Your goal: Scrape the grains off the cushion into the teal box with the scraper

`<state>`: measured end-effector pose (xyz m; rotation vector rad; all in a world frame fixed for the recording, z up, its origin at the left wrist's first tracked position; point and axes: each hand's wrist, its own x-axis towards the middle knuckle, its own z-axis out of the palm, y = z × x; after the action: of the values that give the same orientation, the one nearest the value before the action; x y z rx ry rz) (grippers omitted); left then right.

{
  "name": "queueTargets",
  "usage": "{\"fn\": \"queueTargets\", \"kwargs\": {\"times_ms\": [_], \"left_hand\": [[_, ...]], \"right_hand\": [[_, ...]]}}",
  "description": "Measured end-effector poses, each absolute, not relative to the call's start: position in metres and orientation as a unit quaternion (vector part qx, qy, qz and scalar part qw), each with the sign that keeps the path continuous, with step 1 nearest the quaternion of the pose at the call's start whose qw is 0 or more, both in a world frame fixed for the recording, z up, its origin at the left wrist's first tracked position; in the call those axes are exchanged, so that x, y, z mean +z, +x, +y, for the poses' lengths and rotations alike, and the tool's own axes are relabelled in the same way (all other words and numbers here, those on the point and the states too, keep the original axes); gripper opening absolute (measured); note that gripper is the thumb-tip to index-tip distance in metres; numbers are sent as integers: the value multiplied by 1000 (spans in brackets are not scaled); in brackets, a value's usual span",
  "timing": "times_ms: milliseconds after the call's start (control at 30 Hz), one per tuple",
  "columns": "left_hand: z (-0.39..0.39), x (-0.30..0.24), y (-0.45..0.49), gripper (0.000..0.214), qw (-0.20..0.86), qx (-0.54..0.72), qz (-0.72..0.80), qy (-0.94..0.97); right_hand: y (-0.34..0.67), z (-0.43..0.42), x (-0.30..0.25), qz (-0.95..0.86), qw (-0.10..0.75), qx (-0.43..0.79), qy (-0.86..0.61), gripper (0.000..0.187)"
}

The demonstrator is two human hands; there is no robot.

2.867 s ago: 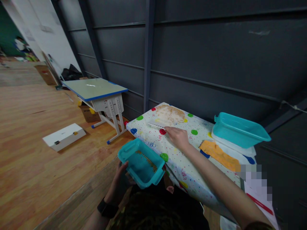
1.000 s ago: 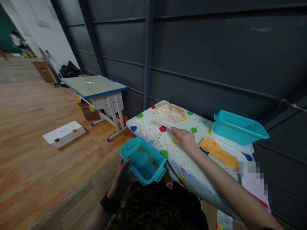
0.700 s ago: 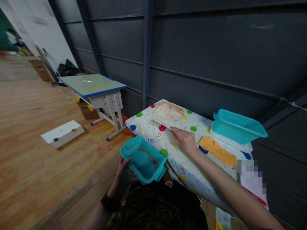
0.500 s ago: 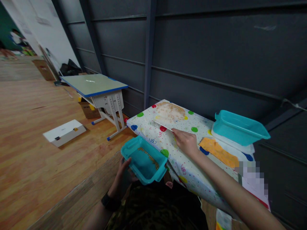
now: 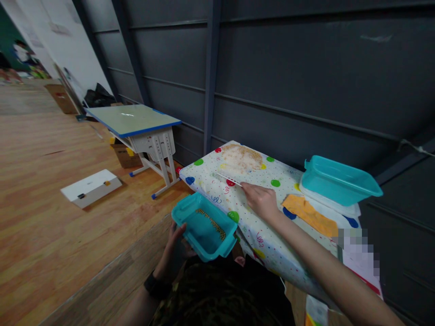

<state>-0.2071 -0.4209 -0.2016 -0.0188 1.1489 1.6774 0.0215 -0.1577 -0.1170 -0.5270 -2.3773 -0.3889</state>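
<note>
My left hand grips a teal plastic tub from below and holds it just off the near left edge of the table. A line of yellow-brown grains lies in the tub. On the table, which has a white cloth with coloured dots, my right hand is closed on a thin white ruler-like strip. The strip's far end lies at the near side of a pile of mixed pale and brown grains.
A second teal tub stands on a white tray at the table's right. An orange cloth lies beside it. A blue-edged desk and a flat white box are on the wooden floor to the left. A dark wall runs behind.
My right hand first shifted the strip a little to the right, towards the pile's near edge, then drew it slightly back towards me. The tub in my left hand has barely moved.
</note>
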Motion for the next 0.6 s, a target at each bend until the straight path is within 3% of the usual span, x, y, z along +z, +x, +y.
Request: {"fn": "queueTargets", "kwargs": {"times_ms": [367, 600], "left_hand": [[-422, -196, -204, 87, 541, 703, 461, 27], [-421, -186, -198, 96, 533, 711, 457, 29]], "right_hand": [[35, -183, -115, -913, 331, -137, -195, 43], [37, -193, -118, -915, 347, -138, -151, 43]]}}
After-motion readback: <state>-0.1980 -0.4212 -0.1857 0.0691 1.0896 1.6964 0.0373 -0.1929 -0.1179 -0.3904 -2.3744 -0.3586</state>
